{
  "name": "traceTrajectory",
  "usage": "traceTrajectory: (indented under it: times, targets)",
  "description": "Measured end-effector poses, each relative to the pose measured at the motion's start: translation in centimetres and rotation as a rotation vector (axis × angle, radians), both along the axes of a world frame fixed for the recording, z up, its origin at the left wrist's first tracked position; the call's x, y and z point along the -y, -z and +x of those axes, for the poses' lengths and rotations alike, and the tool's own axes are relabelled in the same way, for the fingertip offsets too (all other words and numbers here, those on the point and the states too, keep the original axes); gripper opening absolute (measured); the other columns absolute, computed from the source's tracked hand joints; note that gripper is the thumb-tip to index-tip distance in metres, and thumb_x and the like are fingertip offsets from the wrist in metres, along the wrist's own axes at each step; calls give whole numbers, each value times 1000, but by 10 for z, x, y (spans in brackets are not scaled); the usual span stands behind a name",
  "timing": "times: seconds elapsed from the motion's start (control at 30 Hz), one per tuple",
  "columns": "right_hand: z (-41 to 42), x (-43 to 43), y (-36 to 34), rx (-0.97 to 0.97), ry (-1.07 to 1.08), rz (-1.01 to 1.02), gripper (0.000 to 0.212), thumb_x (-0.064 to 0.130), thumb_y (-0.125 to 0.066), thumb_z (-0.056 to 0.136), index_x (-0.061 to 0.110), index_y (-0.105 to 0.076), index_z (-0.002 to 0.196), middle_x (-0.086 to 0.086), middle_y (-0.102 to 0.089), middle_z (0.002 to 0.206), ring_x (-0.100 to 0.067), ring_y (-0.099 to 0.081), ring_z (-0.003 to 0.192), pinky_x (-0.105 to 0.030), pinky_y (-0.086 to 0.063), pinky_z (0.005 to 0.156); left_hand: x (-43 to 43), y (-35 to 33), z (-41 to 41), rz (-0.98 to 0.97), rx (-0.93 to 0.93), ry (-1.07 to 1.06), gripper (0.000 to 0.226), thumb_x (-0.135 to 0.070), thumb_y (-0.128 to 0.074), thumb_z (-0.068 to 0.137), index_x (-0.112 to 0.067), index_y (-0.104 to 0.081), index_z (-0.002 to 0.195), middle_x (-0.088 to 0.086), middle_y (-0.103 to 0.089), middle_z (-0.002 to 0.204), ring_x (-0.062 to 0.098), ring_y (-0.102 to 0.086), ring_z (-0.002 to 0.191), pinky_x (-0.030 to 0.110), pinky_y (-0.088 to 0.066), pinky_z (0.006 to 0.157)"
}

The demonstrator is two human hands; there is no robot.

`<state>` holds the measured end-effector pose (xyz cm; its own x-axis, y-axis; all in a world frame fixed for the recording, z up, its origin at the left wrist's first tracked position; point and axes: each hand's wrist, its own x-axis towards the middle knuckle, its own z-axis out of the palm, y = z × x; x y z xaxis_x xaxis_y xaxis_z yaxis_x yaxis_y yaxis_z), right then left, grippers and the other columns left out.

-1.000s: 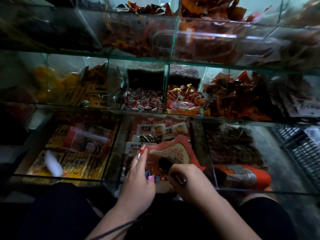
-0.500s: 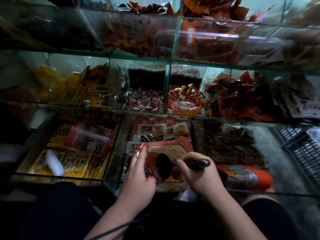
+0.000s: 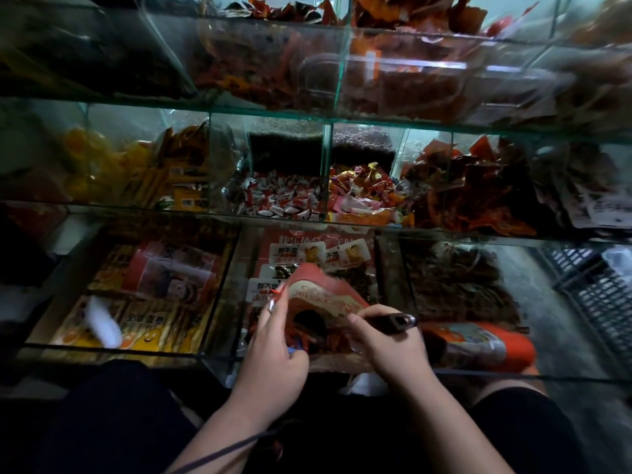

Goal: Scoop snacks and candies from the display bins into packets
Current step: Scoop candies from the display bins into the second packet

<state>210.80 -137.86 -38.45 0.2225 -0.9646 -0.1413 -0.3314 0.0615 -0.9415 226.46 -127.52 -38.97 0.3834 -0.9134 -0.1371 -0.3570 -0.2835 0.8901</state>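
Note:
A red packet [image 3: 328, 299] with a cream pattern stands open over the lower middle glass bin [image 3: 239, 268]. My left hand [image 3: 273, 357] pinches the packet's left edge and holds it open. My right hand [image 3: 386, 340] grips the dark handle of a scoop [image 3: 393, 321]; the scoop's dark bowl sits inside the packet's mouth. Small wrapped candies show inside the packet below the bowl.
Glass bins rise in tiers: white-red candies [image 3: 284, 196], mixed bright candies [image 3: 362, 193], red-brown snack packs [image 3: 468, 189], yellow snacks [image 3: 102, 165]. A filled orange packet [image 3: 478, 343] lies in the lower right bin. A black crate [image 3: 595, 285] stands at the right.
My right hand lifted the scoop from low beside the packet and turned it, so its bowl now sits in the packet's mouth. The left hand kept its hold on the packet.

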Motion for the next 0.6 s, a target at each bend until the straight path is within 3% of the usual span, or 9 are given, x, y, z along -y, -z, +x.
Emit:
traceTrajectory:
  times: [0.07,0.13,0.2,0.27,0.33,0.47,0.57,0.6]
  targets:
    - [11,-4,4,10,-6,79,34,9,-79,85,22,-70,56,3,-67,57,-13,-63,62,-27,-51,68,-1,0,0,12,-1,9,94,-18,-52,80,-79,-4,135,-36,-17,149,26,-49,131,45,-50,103]
    - [15,-7,7,77,65,158,28,10,-78,86,17,-72,59,-6,-68,59,-25,-65,63,-37,-53,70,-2,1,1,6,-27,-2,96,-18,-53,81,-83,0,128,-37,-16,150,13,-57,119,31,-56,90]
    - [10,-6,4,156,173,186,19,11,-79,85,11,-74,66,-13,-74,68,-30,-74,71,-40,-62,69,-3,1,4,-15,-57,-30,96,-16,-54,83,-83,-4,130,-38,-19,148,-7,-60,100,12,-51,71]
    - [0,-4,1,272,243,248,15,12,-79,86,11,-77,71,-14,-76,73,-28,-77,73,-35,-63,62,-3,1,8,-23,-85,-40,95,-15,-54,84,-78,-8,138,-33,-19,151,-21,-54,89,2,-45,65]
    - [-10,-5,-1,355,274,305,11,12,-78,86,10,-78,75,-18,-77,78,-31,-78,76,-38,-64,69,-2,0,8,-17,-79,-30,93,-17,-54,83,-74,-9,142,-29,-18,155,-28,-48,91,0,-44,64]
    - [-23,-7,-1,492,327,439,16,9,-75,88,7,-76,73,-33,-73,90,-45,-75,84,-51,-60,87,-1,-2,6,-55,-73,-9,94,-18,-57,83,-76,-10,139,-35,-20,151,-18,-48,112,9,-52,70]
    - [-28,-11,-7,545,361,457,13,6,-74,89,4,-73,76,-35,-72,90,-44,-74,78,-45,-63,78,-2,-5,5,-64,-64,-27,92,-19,-58,84,-81,-11,134,-51,-20,137,8,-39,139,18,-51,94]
    - [-30,-13,-9,564,370,452,12,5,-73,88,3,-72,76,-35,-72,89,-43,-74,76,-41,-64,71,-3,-6,6,-68,-53,-34,92,-19,-59,84,-82,-12,132,-56,-17,133,6,-38,139,18,-50,98]
